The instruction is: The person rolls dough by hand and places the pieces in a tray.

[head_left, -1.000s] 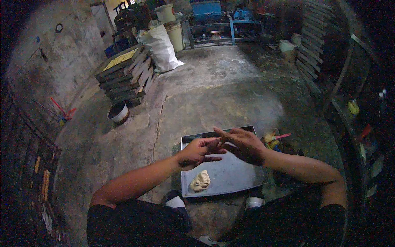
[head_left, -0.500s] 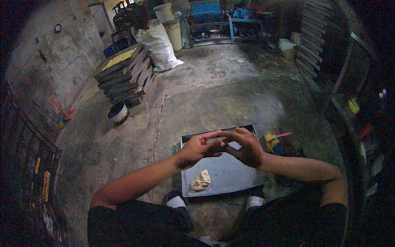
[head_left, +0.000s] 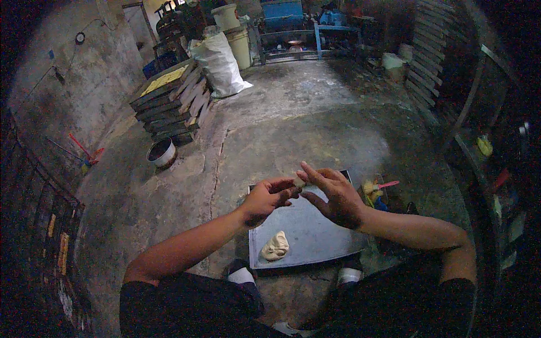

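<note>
Above a shallow rectangular metal tray (head_left: 318,234), my two hands face each other. My left hand (head_left: 265,201) has its fingers curled and pressed together, with a small pale piece of dough (head_left: 298,182) at the fingertips. Close beside it, my right hand (head_left: 338,201) is open, its fingers stretched out and its thumb apart. The right fingers come right up to the small piece; whether they touch it I cannot tell. A larger cream-coloured lump of dough (head_left: 275,247) lies in the tray's near left corner, below my left hand.
Right of the tray sits a container with a pink-handled brush (head_left: 387,185). A round pot (head_left: 162,153) stands on the floor to the left, near stacked trays (head_left: 163,107) and a white sack (head_left: 221,67). Blue-framed machinery (head_left: 282,28) is at the back. My feet flank the tray's near edge.
My hands have drawn slightly apart. The right fingers have straightened and lifted, and the thumb has spread, so the small piece now shows at the left fingertips. The lump has stayed put.
</note>
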{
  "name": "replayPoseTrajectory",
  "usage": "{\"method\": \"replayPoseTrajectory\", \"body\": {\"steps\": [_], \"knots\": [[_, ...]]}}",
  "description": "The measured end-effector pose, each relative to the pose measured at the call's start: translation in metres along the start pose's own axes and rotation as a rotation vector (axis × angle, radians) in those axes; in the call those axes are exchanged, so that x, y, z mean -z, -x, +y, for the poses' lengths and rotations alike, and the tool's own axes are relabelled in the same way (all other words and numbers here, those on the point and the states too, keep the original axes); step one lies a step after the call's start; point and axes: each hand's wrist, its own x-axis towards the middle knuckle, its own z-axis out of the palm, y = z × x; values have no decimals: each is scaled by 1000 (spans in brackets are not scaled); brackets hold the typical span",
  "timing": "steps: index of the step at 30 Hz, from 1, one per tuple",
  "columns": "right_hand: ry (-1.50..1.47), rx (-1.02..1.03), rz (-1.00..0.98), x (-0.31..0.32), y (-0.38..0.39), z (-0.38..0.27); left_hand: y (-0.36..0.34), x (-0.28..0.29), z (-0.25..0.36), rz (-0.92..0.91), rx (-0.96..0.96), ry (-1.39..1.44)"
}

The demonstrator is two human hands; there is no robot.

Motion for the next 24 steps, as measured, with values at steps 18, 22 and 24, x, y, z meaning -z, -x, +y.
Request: {"method": "replayPoseTrajectory", "body": {"steps": [18, 22, 24], "knots": [[-41, 45, -20, 6, 1, -5, 5, -19, 7, -288, 17, 349], [-13, 70, -57, 8, -4, -15, 5, -18, 8, -147, -124, 79], [-79, 39, -141, 8, -3, -14, -4, 0, -3, -183, -95, 105]]}}
